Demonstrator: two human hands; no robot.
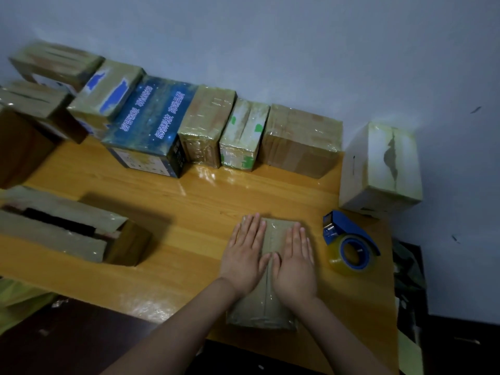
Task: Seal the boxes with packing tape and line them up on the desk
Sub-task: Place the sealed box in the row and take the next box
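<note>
Both hands (244, 255) pressed flat on box (263, 312).

small box (263, 309): seam partly under left hand (244, 259), right hand (296, 263) | brown box (19, 147): edge-cropped, blurred, maybe open

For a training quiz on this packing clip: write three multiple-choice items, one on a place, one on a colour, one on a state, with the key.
1. Where is the tape dispenser?
A) on the desk, right of the small box
B) on the floor
C) on top of that box

2. What colour is the dispenser's frame?
A) red
B) blue
C) black

3. How do the left hand and right hand lie?
A) curled into fists
B) flat on the small box, fingers straight
C) lifted off it

Key: 1 A, it lies on the wood beside the box; 2 B, the frame and the roll's core are blue; 3 B, both palms rest on the taped top.
</note>
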